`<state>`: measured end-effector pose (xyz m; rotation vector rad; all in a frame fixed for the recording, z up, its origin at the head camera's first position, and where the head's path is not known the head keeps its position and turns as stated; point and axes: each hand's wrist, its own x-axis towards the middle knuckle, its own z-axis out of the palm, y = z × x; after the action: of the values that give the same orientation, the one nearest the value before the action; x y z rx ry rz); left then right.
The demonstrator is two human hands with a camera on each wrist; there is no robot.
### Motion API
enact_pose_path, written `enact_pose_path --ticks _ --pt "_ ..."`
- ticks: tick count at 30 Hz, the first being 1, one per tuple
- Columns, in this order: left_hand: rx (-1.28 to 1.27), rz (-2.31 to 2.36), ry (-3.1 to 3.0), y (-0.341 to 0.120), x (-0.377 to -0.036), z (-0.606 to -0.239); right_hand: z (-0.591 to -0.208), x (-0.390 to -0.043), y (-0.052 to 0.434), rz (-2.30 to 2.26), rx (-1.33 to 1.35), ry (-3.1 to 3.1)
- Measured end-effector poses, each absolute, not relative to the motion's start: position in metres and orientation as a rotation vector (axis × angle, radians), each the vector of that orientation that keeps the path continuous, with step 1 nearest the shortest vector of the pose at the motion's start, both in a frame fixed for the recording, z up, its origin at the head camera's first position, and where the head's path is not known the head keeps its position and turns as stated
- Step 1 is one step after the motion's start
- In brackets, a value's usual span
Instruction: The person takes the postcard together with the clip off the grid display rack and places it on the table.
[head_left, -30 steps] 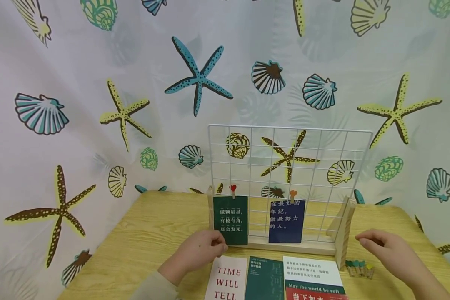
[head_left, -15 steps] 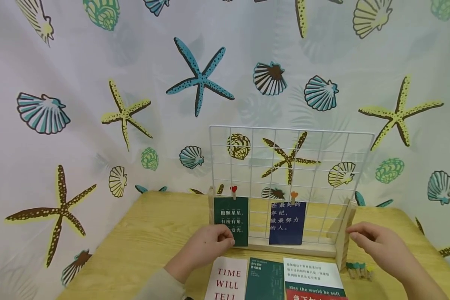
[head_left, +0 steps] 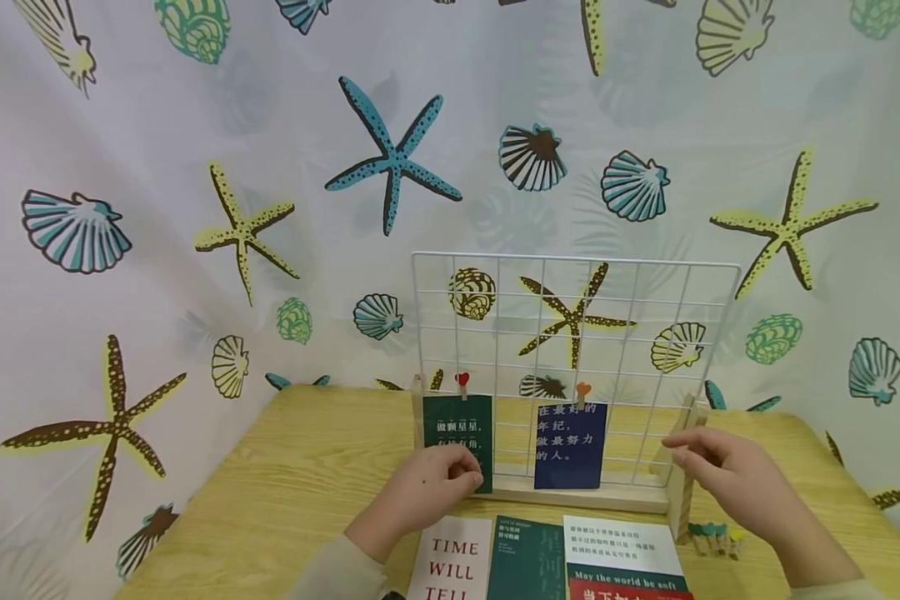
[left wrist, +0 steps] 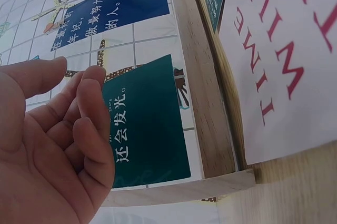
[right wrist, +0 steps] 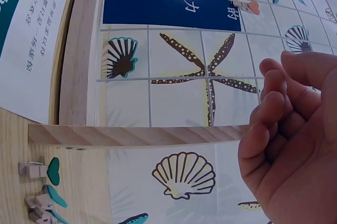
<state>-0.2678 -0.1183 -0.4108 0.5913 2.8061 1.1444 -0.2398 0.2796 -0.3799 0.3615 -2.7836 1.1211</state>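
A white wire grid panel stands upright in a pale wooden base on the light wooden surface. Two cards already hang low on it: a dark green card with white characters under a small red heart clip, and a navy blue card with white characters under an orange heart clip.

The left hand is at the green card's lower edge, fingers loosely bent and nearly touching it — the left wrist view shows them relaxed, gripping nothing. The right hand hovers by the wooden upright at the base's right end, fingers loosely curled and holding nothing, as far as either view shows.

Judging by the layout, the hanging is partly done: two cards are up and most of the grid is bare. Left lying flat in front of the base are a white card reading TIME WILL, a green card and a white-and-red card — and a small pile of teal-tipped wooden clips waits to the right.
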Motion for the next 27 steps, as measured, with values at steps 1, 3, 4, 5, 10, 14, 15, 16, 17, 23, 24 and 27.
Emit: enact_pose_path --ticks 1,3,4,5,10,14,15,16,17,23,24,27 --pt "0.591 1.146 2.806 -0.118 -0.268 -0.411 -0.379 -0.24 0.279 1.122 0.363 -2.782" --pt "0.591 1.145 2.811 -0.118 -0.268 -0.411 -0.378 -0.24 0.277 1.119 0.36 -2.783" --pt "0.591 1.146 2.813 -0.117 -0.268 -0.411 -0.378 -0.24 0.276 1.116 0.359 -2.784" --pt "0.591 1.144 2.817 -0.117 -0.268 -0.41 -0.378 -0.24 0.275 1.112 0.365 -2.782" --pt "0.597 1.135 2.829 -0.115 -0.268 -0.41 -0.377 -0.242 0.27 1.108 0.386 -2.761" --pt "0.599 1.147 2.824 -0.113 -0.268 -0.411 -0.377 -0.243 0.267 1.106 0.399 -2.741" --pt "0.6 1.151 2.823 -0.113 -0.269 -0.411 -0.377 -0.244 0.266 1.107 0.405 -2.737" --pt "0.599 1.157 2.822 -0.112 -0.269 -0.411 -0.377 -0.244 0.266 1.105 0.409 -2.734" --pt "0.599 1.164 2.819 -0.111 -0.269 -0.412 -0.377 -0.245 0.265 1.108 0.414 -2.732" --pt "0.596 1.156 2.835 -0.107 -0.27 -0.412 -0.376 -0.248 0.261 1.127 0.438 -2.728" --pt "0.593 1.154 2.838 -0.106 -0.27 -0.412 -0.376 -0.248 0.26 1.126 0.437 -2.729" --pt "0.587 1.148 2.849 -0.103 -0.271 -0.413 -0.375 -0.25 0.257 1.115 0.429 -2.736"
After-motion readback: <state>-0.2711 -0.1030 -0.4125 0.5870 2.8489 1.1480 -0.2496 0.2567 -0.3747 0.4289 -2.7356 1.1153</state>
